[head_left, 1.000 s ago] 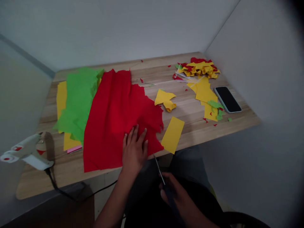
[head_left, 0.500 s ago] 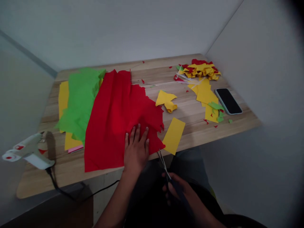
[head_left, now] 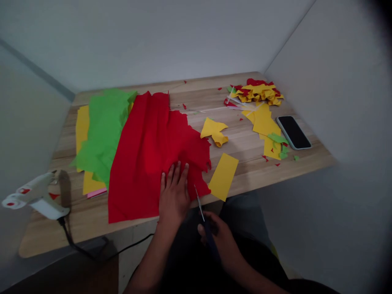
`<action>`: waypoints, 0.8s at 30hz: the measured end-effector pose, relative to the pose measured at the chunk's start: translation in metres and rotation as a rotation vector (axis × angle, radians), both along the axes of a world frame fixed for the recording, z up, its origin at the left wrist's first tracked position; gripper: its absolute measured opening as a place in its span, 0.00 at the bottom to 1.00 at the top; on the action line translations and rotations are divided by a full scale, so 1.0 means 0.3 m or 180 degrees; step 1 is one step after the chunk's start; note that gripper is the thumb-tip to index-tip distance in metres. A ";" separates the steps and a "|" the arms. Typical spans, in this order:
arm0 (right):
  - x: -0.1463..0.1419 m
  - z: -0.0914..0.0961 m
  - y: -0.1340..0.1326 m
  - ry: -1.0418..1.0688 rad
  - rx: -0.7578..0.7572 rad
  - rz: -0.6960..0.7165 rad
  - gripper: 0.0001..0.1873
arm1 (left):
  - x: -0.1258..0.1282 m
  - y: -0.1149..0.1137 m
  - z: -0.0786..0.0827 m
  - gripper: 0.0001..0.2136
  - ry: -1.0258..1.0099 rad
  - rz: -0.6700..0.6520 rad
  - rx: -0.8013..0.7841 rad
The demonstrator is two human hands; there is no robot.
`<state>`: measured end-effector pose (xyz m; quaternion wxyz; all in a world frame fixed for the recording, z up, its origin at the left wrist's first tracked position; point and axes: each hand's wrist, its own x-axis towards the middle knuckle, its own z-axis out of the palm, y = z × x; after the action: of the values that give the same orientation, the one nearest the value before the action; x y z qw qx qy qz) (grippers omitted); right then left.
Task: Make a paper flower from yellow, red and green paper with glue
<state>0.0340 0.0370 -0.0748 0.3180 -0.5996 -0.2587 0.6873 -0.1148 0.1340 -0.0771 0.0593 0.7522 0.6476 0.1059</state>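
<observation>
A large sheet of red crepe-like paper [head_left: 141,163] lies on the wooden table, its right side ragged. My left hand [head_left: 174,194] rests flat on its lower right part, fingers stretched out. At the table's front edge my right hand [head_left: 219,234] grips scissors [head_left: 199,204] with dark handles. Their blades point up and over the sheet's lower right corner and look nearly closed. A yellow paper rectangle [head_left: 224,176] lies just right of that corner. Beyond it sits a crumpled yellow paper piece [head_left: 214,130].
Green paper [head_left: 105,130] over yellow sheets lies at left. A white glue gun [head_left: 39,194] stands at the front left, its black cord [head_left: 73,241] hanging off the edge. On the right are a phone [head_left: 294,132], yellow pieces [head_left: 266,124] and a red-yellow crumpled pile [head_left: 259,92].
My right hand and the scissors have moved left and slightly up, bringing the blades over the red paper. The blades are closer together. My left hand stays flat, its fingers slightly closer together.
</observation>
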 end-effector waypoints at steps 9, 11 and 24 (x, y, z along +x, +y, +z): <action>0.002 -0.014 -0.015 0.0197 -0.0373 0.0123 0.38 | 0.002 0.001 -0.011 0.26 -0.0186 0.0025 0.0110; 0.028 0.007 -0.024 0.0340 -0.0408 0.0251 0.37 | 0.001 0.003 -0.011 0.23 -0.0183 0.0057 0.0095; 0.250 0.108 0.056 0.0013 -0.0161 0.0944 0.30 | -0.120 -0.042 0.011 0.20 0.0101 -0.0817 0.0002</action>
<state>0.1090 0.0536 -0.0423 0.1983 -0.5612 -0.3264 0.7343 -0.1509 0.1213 -0.0739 0.0619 0.8306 0.5468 0.0857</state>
